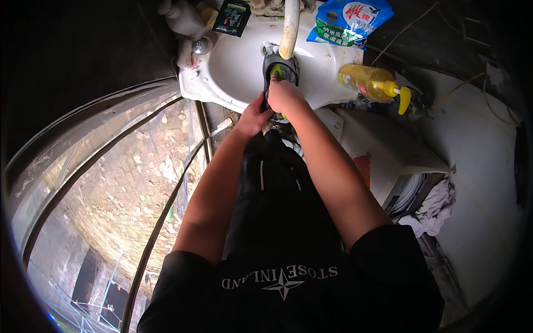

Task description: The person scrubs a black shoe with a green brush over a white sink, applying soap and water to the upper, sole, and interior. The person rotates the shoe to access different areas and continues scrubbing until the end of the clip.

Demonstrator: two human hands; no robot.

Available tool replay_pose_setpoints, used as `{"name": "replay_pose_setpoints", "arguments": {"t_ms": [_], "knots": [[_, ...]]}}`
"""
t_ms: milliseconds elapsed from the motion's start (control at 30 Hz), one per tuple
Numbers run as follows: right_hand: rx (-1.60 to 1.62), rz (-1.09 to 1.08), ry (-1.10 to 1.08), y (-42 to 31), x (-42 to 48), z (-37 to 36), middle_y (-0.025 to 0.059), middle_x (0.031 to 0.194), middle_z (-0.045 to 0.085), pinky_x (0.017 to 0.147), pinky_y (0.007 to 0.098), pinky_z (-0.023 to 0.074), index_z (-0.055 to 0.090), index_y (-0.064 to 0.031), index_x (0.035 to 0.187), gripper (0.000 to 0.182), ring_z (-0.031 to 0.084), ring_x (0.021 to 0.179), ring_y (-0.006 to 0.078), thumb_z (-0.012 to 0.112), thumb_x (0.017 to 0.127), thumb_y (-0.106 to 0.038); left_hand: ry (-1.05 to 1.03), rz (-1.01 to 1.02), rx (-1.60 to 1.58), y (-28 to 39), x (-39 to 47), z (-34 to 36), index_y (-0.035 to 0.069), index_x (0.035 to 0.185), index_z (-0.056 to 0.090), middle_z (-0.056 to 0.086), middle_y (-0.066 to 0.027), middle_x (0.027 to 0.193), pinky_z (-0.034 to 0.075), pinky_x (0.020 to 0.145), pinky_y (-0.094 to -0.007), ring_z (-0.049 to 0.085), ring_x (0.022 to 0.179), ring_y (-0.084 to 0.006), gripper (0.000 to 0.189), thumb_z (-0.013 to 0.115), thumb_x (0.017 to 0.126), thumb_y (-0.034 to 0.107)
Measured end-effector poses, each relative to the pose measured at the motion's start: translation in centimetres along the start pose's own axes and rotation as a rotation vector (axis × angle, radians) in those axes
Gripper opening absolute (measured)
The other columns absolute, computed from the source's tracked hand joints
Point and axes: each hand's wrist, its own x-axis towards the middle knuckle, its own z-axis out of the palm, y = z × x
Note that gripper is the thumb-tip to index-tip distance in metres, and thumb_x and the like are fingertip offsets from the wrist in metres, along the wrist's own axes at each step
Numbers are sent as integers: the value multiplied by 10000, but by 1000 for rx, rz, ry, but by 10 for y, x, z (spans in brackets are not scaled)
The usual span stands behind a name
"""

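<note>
A dark slipper or open shoe [298, 75] with whitish foam on it extends over the front of a white ceramic washbasin [237, 62], its far end under the spout. My left hand [252, 118] grips its near end from the left side. Above the slipper, my right hand [285, 95] is closed around a bright green object [276, 68], possibly a scrubbing brush, with a finger lying along it. Most of this green object is hidden by the hand. A pale, worn pipe spout [289, 33] comes down from the back of the basin.
On the basin's back right leans a blue detergent bag [349, 23]. A yellow pump bottle [368, 83] lies tilted at the right. A dark green sachet [231, 17] and a metal drain stopper [202, 45] rest at left. A washing machine [383, 141] with cloth [435, 206] stands right; mesh screen [125, 187] is left.
</note>
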Motion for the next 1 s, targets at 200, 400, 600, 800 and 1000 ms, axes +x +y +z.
{"name": "replay_pose_setpoints", "arguments": {"t_ms": [200, 400, 600, 800, 1000], "knots": [[14, -37, 2, 14, 43, -16, 271, 1173, 687, 920, 488, 557, 513, 11, 1390, 465, 678, 1092, 411, 477, 943, -112, 32, 24, 124, -2, 3, 4, -111, 1551, 238, 509, -230, 1466, 363, 1143, -343, 493, 1348, -263, 779, 638, 916, 97], [129, -153, -62, 29, -7, 2, 308, 1207, 650, 957, 496, 525, 367, -7, 1537, 602, 646, 1093, 461, 435, 956, -151, 13, -27, 41, -12, 1, -3, -100, 1559, 230, 503, -236, 1471, 358, 1149, -346, 491, 1352, -266, 789, 645, 916, 93], [227, -50, -7, 22, 19, -7, 321, 1247, 627, 987, 488, 512, 386, -23, 1532, 588, 624, 1150, 459, 420, 956, -139, -20, -43, 3, -5, 4, 0, -94, 1562, 236, 544, -208, 1430, 385, 1117, -325, 519, 1303, -230, 756, 629, 932, 48], [166, -176, -94, 22, -20, -3, 323, 1264, 619, 1019, 460, 496, 376, 5, 1533, 582, 623, 1170, 442, 415, 977, -162, 6, 4, -29, -24, 3, -6, -76, 1570, 239, 567, -188, 1402, 408, 1095, -329, 536, 1278, -225, 754, 626, 935, 45], [200, -56, -5, 19, 22, -3, 315, 1216, 646, 976, 497, 518, 383, -30, 1537, 584, 635, 1119, 467, 419, 969, -164, -40, -39, 14, -5, 4, -1, -69, 1577, 228, 588, -166, 1360, 432, 1069, -331, 558, 1231, -218, 739, 607, 954, 49]]}}
